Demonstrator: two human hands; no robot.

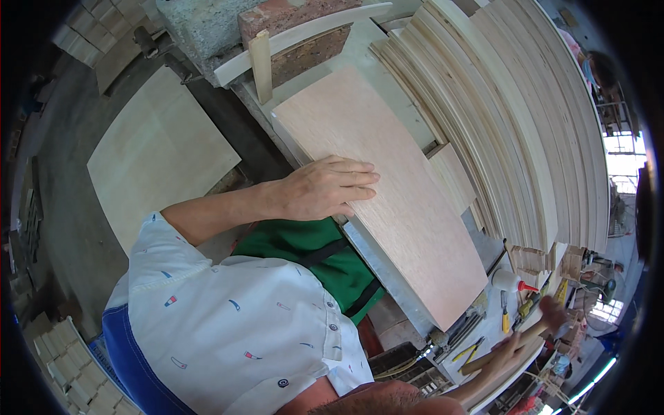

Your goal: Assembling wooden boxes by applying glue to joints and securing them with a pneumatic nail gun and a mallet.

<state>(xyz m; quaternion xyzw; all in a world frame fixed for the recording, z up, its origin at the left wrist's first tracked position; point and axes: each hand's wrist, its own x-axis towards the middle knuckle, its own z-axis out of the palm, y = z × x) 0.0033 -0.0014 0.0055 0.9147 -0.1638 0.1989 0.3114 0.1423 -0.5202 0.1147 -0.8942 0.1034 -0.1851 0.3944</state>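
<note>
My left hand lies flat on a long pale plywood board, its fingers stretched over the near edge. The board rests at a slant on the workbench, whose metal edge shows beneath it. At the lower right, my right hand is around a wooden-handled tool. Its brown far end is blurred, so I cannot make out its exact kind. Near that hand lie yellow-handled pliers, a yellow-handled screwdriver-like tool and a white squeeze bottle with a red tip.
Tall stacks of thin wooden panels stand beyond the board. Concrete and brick blocks, a white strip and an upright wooden stick edge the bench at the upper left. A large panel lies at the left.
</note>
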